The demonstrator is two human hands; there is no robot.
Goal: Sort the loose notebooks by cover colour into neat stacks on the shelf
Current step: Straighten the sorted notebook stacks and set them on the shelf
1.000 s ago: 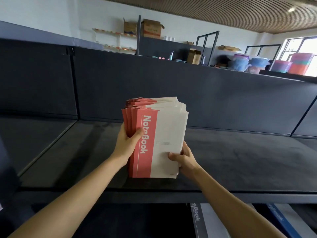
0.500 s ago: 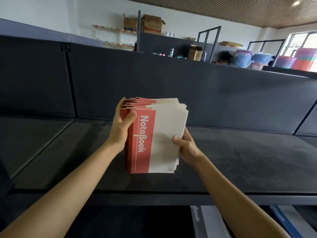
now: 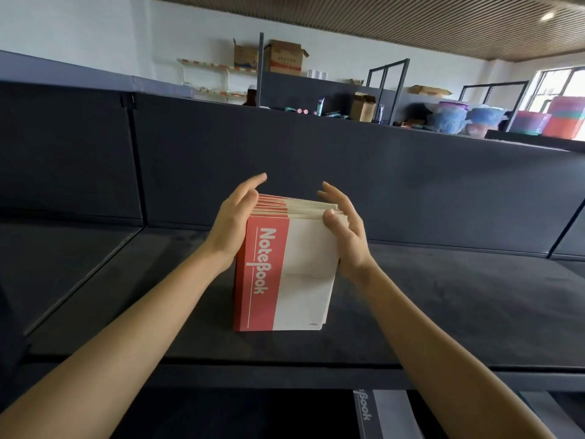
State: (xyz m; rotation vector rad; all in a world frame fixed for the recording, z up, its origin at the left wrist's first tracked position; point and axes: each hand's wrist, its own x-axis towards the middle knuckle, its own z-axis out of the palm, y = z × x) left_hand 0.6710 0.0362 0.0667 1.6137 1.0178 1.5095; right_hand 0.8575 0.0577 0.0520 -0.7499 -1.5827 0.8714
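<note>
At frame centre, my left hand (image 3: 234, 221) and right hand (image 3: 346, 231) press flat, fingers apart, against the sides of the red-and-white notebook stack (image 3: 285, 267) on the dark shelf (image 3: 443, 305). I'd square the fanned top edges before letting go.

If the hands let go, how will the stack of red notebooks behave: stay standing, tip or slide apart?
The stack of red notebooks probably tips or fans: it seems to stand on edge on the shelf, top edges already uneven. The thin covers look smooth, so they may slide apart. Left hand and right hand flank it.
</note>
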